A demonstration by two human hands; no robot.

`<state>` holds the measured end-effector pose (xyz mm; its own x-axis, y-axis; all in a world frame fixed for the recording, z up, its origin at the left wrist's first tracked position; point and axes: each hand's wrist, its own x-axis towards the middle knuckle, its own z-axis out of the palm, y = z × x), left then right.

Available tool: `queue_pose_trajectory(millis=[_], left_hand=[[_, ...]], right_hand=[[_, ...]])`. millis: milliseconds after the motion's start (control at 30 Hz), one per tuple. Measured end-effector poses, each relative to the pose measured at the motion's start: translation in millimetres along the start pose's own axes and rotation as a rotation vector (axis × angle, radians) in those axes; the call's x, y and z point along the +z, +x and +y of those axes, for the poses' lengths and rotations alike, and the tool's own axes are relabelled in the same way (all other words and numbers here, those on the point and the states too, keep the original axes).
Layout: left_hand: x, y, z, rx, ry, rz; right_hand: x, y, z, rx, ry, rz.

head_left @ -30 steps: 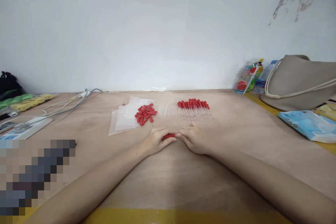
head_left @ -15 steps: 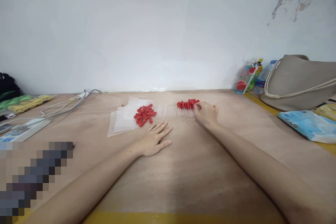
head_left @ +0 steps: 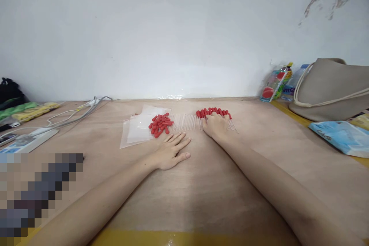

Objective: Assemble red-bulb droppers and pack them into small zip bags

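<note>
My left hand (head_left: 170,150) lies flat on the wooden table (head_left: 201,184), fingers spread, holding nothing, just in front of a pile of loose red rubber caps (head_left: 160,124). My right hand (head_left: 215,125) rests palm down on a row of clear tubes with red caps (head_left: 213,112), fingers apart over them. Between the pile and that row lies a row of bare clear tubes (head_left: 184,122). Clear plastic bags (head_left: 135,130) lie under and left of the red caps.
A beige bag (head_left: 331,88), bottles (head_left: 276,82) and a blue packet (head_left: 340,134) sit at the right. Cables (head_left: 72,117), a white device (head_left: 25,140) and green and yellow items (head_left: 25,110) are at the left. A white wall stands behind.
Both hands held a red-capped tube together near the table's front. The right hand then carried it to the capped row and now lies flat on it; the left hand opened flat.
</note>
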<state>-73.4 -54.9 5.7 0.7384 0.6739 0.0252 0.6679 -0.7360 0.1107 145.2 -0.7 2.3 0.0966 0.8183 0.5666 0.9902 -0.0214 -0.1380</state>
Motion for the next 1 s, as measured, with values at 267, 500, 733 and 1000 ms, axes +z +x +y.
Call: queue_pose_trajectory(millis=[267,500,733,1000], left_hand=[[-0.4,0,1,-0.013,-0.002,-0.004],[2.1,2,-5,-0.132,0.014,0.39],[-0.5,4,-38,-0.287,0.142,0.664],[-4.8,4,-33,-0.387,0.265,0.582]], right_hand=[[-3,-4,-10,-0.176,0.073,-0.023],[-5,-15,-15,-0.345,0.092,-0.058],[-21,-45,8,-0.476,0.3,-0.048],[-41,-65,24,-0.32,0.428,-0.021]])
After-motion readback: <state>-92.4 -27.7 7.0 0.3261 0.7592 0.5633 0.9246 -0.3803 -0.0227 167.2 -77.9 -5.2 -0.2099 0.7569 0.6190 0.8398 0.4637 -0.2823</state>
